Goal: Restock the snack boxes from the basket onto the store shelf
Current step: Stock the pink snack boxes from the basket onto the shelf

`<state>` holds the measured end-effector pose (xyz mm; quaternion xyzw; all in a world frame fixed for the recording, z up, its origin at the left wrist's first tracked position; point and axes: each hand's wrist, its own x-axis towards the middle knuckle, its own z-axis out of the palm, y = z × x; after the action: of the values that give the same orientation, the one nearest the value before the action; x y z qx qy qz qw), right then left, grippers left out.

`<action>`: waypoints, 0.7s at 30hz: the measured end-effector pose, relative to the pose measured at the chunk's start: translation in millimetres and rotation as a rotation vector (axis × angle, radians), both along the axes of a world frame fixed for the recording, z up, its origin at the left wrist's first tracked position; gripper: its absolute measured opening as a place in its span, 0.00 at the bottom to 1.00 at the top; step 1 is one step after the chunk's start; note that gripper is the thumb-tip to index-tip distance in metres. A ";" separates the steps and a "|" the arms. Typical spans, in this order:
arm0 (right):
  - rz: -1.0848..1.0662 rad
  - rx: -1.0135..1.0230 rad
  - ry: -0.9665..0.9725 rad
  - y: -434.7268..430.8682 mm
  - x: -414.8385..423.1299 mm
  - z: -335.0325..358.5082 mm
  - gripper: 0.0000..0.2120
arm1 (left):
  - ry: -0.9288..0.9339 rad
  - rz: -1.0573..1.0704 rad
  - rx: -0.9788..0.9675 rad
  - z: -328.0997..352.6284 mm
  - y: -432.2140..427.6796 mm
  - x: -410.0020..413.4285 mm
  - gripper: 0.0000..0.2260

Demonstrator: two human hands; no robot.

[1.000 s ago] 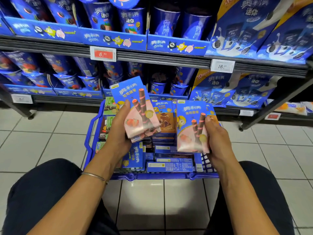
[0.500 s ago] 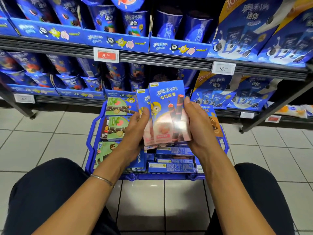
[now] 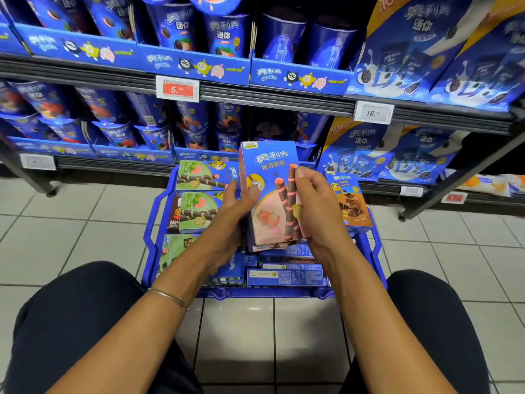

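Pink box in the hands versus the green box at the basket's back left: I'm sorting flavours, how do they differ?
Colour: the pink box is pink below; the green box is green. Pose: the pink box stands upright; the green box lies sideways. State: the left hand and right hand grip the pink box above the basket; the green box rests inside it. Both show wafer rolls and blue branding.

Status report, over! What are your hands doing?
Left hand and right hand grip pink boxes, upright over basket. Not on shelf yet. Nothing between boxes and shelf.
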<state>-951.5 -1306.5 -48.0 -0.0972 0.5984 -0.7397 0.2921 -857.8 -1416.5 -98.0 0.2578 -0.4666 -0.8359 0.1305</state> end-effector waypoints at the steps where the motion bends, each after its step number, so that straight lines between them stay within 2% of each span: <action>1: 0.035 -0.043 -0.038 2.0 -1.3 -0.6 0.07 | 0.024 0.002 0.020 0.3 -0.7 1.0 0.39; 3: 0.103 -0.117 -0.122 7.2 -6.2 -4.7 0.12 | 0.046 0.006 0.060 -0.5 -3.0 2.5 0.37; 5: 0.096 -0.099 -0.129 13.9 -14.0 -13.4 0.16 | 0.034 0.015 0.097 0.6 -4.2 3.3 0.43; 6: 0.070 -0.055 -0.114 17.5 -17.2 -20.1 0.16 | 0.027 0.017 0.107 2.6 -5.0 3.3 0.44; 7: 0.059 0.026 -0.080 22.2 -19.2 -28.5 0.13 | 0.027 0.017 0.105 3.5 -6.9 3.5 0.42; 9: 0.109 0.307 0.079 35.4 -21.6 -49.8 0.08 | 0.056 0.023 0.089 1.2 -11.3 2.6 0.33; 10: 0.193 0.470 0.187 44.3 -22.3 -61.5 0.05 | 0.082 0.025 0.090 0.8 -12.7 2.2 0.28; 11: 0.329 0.610 0.280 53.1 -21.8 -72.0 0.04 | 0.094 0.039 0.095 0.4 -14.3 2.5 0.28; 14: 0.756 0.901 0.431 69.4 -16.1 -91.0 0.18 | 0.103 0.087 0.122 0.9 -16.6 3.0 0.36; 16: 0.904 1.026 0.534 71.7 -12.8 -94.4 0.22 | 0.108 0.085 0.123 2.1 -16.9 3.4 0.33; 18: 0.945 1.057 0.617 71.3 -13.0 -95.3 0.22 | 0.099 0.083 0.133 2.9 -16.2 4.4 0.32; 21: 0.916 0.986 0.592 72.4 -16.6 -93.3 0.19 | 0.104 0.103 0.144 3.2 -15.7 4.7 0.37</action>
<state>-968.2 -1234.1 -141.3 -0.3907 0.8147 -0.1312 0.4079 -853.1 -1432.2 -94.8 0.2464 -0.3840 -0.8718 0.1782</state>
